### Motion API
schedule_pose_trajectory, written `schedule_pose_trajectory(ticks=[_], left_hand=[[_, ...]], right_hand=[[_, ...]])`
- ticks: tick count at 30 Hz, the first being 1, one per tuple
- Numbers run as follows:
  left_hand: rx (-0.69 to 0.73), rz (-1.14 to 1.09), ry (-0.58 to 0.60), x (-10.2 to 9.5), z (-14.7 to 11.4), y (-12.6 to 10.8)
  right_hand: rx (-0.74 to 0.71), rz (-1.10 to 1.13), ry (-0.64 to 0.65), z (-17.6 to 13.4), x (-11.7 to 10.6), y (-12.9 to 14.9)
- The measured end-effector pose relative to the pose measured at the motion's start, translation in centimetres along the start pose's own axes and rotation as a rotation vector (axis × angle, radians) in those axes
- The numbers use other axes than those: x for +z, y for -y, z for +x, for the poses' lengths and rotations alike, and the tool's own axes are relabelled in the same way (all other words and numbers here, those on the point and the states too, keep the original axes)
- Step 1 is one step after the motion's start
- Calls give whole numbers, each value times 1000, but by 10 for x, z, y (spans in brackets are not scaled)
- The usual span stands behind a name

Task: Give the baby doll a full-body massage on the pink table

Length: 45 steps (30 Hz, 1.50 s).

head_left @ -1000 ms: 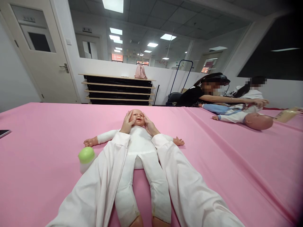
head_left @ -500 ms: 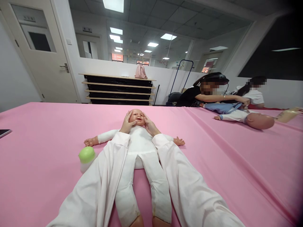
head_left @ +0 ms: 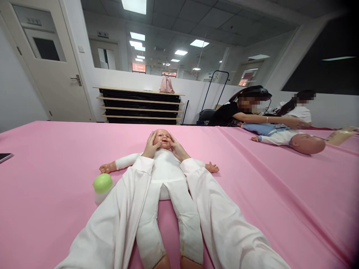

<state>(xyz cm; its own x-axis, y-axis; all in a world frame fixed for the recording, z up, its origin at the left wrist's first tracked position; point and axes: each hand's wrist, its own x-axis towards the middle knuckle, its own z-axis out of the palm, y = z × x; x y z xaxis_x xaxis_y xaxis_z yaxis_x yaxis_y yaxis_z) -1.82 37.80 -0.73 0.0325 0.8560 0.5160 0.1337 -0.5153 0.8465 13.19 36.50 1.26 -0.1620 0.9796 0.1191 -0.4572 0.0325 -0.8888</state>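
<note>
A baby doll [head_left: 167,170] with a white cloth body lies on its back, its feet towards me. My left hand [head_left: 150,145] rests along one side of the doll's head [head_left: 163,135], fingers stretched out towards the temple and thumb on the cheek. On the other side, my right hand [head_left: 178,148] lies in the same way, fingers extended against the face. Both palms touch the head, which stays on the table. Beside my left forearm stands a bottle with a green cap [head_left: 103,183], partly hidden by the sleeve.
Pink cloth covers the table [head_left: 56,209]. A dark flat device [head_left: 5,157] lies at the left edge. At the far right a person [head_left: 224,114] reaches over another doll [head_left: 307,143], near a yellowish bottle [head_left: 340,136]. Behind the table are stacked boards [head_left: 140,106] with a pink backpack [head_left: 166,85].
My hands and the doll beneath them look almost unchanged. At the far right, the other person's hand has moved rightward, towards the head of the other doll.
</note>
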Motion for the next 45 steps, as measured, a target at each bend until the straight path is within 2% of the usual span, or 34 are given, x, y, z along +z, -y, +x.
schedule_pose_trajectory(ticks=[8, 15, 22, 29, 35, 38, 45], left_hand=[[32, 61, -19, 1, -1, -1], [-77, -77, 7, -1, 2, -1], [27, 46, -14, 1, 0, 2], [-65, -26, 16, 0, 3, 2], [4, 86, -2, 1, -1, -1], [13, 73, 2, 1, -1, 0], [-108, -73, 59, -2, 4, 2]], right_hand=[[-12, -38, 27, -6, -2, 0], [-27, 23, 11, 2, -3, -3], [-42, -72, 15, -1, -2, -3], [-45, 4, -5, 4, -2, -4], [-78, -101, -9, 1, -2, -5], [-73, -114, 3, 0, -2, -4], [-67, -31, -34, 4, -1, -4]])
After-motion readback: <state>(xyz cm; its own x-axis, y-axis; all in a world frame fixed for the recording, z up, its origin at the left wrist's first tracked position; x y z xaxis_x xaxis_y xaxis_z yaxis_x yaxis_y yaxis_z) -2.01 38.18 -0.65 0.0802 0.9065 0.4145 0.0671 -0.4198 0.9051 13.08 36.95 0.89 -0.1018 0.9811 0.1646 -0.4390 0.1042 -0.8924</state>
